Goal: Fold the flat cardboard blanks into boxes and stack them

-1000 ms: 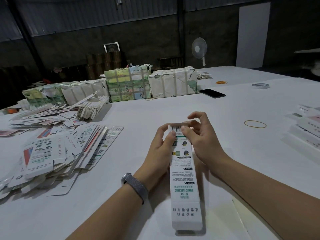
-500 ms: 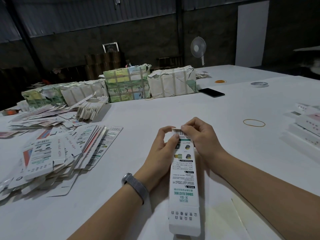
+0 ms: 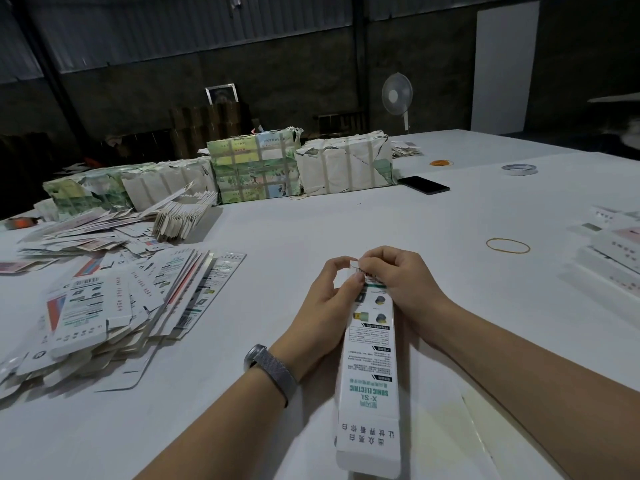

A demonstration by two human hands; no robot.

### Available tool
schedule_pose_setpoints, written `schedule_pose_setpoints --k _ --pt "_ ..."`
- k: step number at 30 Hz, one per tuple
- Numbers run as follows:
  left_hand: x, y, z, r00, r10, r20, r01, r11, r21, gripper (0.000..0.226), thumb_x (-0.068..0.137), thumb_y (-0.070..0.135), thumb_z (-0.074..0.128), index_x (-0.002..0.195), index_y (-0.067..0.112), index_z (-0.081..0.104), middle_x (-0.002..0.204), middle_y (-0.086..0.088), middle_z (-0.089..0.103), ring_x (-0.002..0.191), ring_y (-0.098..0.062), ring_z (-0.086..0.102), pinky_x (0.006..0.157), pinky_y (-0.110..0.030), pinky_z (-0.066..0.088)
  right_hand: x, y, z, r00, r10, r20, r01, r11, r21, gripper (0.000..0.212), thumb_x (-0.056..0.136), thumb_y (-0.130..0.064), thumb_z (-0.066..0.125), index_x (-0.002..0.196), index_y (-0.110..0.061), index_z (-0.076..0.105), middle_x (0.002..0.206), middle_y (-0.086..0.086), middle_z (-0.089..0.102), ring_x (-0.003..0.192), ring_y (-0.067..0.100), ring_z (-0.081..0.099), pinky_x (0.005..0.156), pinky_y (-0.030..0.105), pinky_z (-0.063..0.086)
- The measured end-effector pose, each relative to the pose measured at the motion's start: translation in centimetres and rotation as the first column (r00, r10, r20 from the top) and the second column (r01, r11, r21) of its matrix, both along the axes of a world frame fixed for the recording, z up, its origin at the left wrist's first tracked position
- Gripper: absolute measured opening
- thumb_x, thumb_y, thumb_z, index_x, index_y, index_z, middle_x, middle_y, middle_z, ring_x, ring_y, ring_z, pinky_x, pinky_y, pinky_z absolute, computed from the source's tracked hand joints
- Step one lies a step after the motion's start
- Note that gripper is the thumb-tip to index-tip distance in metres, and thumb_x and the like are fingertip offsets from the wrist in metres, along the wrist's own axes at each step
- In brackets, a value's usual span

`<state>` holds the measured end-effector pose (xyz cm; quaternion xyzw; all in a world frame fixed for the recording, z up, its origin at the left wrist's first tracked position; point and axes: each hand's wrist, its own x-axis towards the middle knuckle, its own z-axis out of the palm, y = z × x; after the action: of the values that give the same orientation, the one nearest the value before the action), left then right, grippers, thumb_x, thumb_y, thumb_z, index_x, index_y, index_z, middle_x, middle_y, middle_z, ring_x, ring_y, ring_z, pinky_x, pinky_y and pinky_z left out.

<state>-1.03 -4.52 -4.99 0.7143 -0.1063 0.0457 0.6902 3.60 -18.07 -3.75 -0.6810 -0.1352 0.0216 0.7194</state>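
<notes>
A long narrow white printed box (image 3: 370, 379) lies lengthwise in front of me on the white table (image 3: 311, 223), its near flap still standing out. My left hand (image 3: 325, 306) grips the box's far end from the left, fingers curled round it. My right hand (image 3: 403, 284) pinches the small barcode flap at that far end from the right. A loose heap of flat printed blanks (image 3: 114, 306) lies at the left. Folded white boxes (image 3: 613, 251) sit stacked at the right edge.
Wrapped bundles of blanks (image 3: 256, 168) line the back of the table. A black phone (image 3: 423, 184), a tape roll (image 3: 518, 169) and a yellow rubber band (image 3: 508, 245) lie to the right. A standing fan (image 3: 397, 95) is behind the table.
Both hands have drawn the box's far end toward me, and the barcode flap has folded down further under my right fingers.
</notes>
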Motion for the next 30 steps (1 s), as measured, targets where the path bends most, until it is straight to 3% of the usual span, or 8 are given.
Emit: schedule_pose_setpoints --k 7,16,25,30 --pt "-0.17 0.10 0.27 1.000 -0.005 -0.025 0.005 1.000 0.002 0.014 0.107 0.022 0.044 0.119 0.021 0.051 0.078 -0.001 0.075 0.065 -0.014 0.070 0.056 -0.024 0.053 0.07 -0.22 0.18 1.000 0.006 0.029 -0.006 1.000 -0.012 0.020 0.093 -0.008 0.062 0.076 -0.014 0.070 0.067 0.002 0.069 0.057 0.015 0.066 0.056 0.026 0.054" --pt "-0.84 -0.09 0.73 0.998 -0.040 -0.052 0.037 0.998 -0.056 0.023 0.104 0.020 0.051 0.127 0.016 0.047 0.086 -0.013 0.074 0.064 -0.022 0.070 0.057 -0.028 0.055 0.21 0.06 0.20 0.998 -0.029 0.063 0.032 0.998 -0.048 0.023 0.094 -0.009 0.061 0.074 -0.017 0.070 0.066 0.001 0.068 0.059 0.017 0.065 0.057 0.028 0.054" --pt "-0.41 0.15 0.38 0.999 -0.020 -0.041 0.021 0.999 0.038 0.029 0.104 0.021 0.051 0.133 0.025 0.047 0.089 -0.013 0.076 0.070 -0.023 0.072 0.063 -0.030 0.058 0.58 -0.10 0.02 0.999 -0.019 0.037 0.020 0.999 -0.028 0.021 0.097 -0.006 0.054 0.081 -0.014 0.066 0.068 0.002 0.067 0.063 0.019 0.061 0.062 0.033 0.052" --pt "-0.40 0.23 0.37 0.999 -0.038 -0.037 0.039 0.998 0.046 0.024 0.105 0.023 0.052 0.125 0.034 0.046 0.082 -0.009 0.076 0.068 -0.023 0.072 0.060 -0.030 0.057 0.39 -0.03 -0.03 0.999 0.019 0.044 -0.021 0.999 0.040 0.027 0.097 -0.003 0.050 0.077 -0.015 0.064 0.066 0.002 0.063 0.060 0.019 0.058 0.054 0.028 0.050"
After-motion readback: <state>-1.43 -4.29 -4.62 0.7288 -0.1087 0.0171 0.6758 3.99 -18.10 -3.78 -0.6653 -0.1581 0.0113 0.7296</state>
